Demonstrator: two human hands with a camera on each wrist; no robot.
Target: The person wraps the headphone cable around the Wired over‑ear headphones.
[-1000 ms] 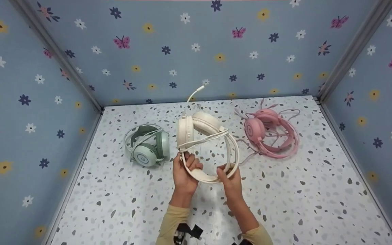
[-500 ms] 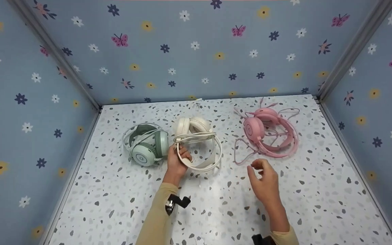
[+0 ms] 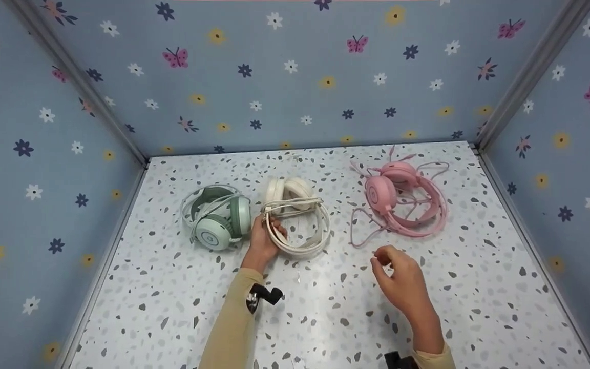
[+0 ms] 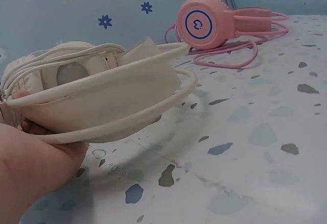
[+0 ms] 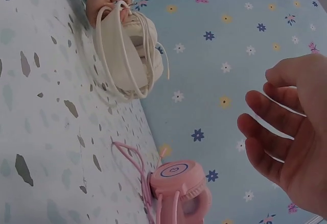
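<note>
My left hand point(image 3: 263, 242) grips the left side of the headband of the cream headphones point(image 3: 301, 187). Their cable is wound across the ring between the ear cups and the band. In the left wrist view the cream headband point(image 4: 117, 99) tilts slightly over the tabletop, and part of the fingers is hidden behind it. To the right, my right hand point(image 3: 401, 279) is held in the air with nothing in it, its fingers loosely bent. The right wrist view has the same hand point(image 5: 286, 132) with its fingers spread a little apart.
Green headphones point(image 3: 213, 233) lie just left of my left hand. Pink headphones point(image 3: 382, 193) with loose cables lie at the back right, beyond my right hand. Flower-patterned walls point(image 3: 300, 92) enclose the speckled white table point(image 3: 336, 318) at the back and both sides.
The cream headphones have come down toward the tabletop and slightly left in my left hand. My right hand has let go of their headband and moved right.
</note>
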